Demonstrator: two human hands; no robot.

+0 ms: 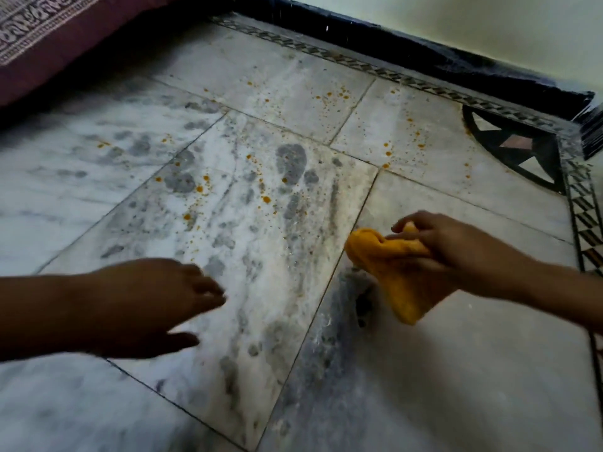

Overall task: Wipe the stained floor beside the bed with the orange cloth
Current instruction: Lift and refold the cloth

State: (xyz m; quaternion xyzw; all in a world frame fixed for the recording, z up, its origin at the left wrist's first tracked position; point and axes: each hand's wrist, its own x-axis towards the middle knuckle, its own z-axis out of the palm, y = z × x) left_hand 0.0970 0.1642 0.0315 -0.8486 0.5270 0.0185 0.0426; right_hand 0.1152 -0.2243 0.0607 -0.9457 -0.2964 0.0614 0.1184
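My right hand [456,252] grips a bunched orange cloth [396,272] above the white marble floor [456,370], right of centre. Orange stains [266,200] lie scattered as drops and specks across the tiles ahead of both hands, spreading toward the far wall. Grey smudges mark the same tiles. My left hand [156,305] reaches in from the left, low over the floor, with its fingers straight and holding nothing. The bed [49,37], covered in a maroon patterned sheet, fills the top left corner.
A dark skirting [391,37] runs along the pale wall at the back. A black patterned tile border [326,53] follows it and turns down the right side. A dark inlaid fan motif [515,145] sits in the far right corner.
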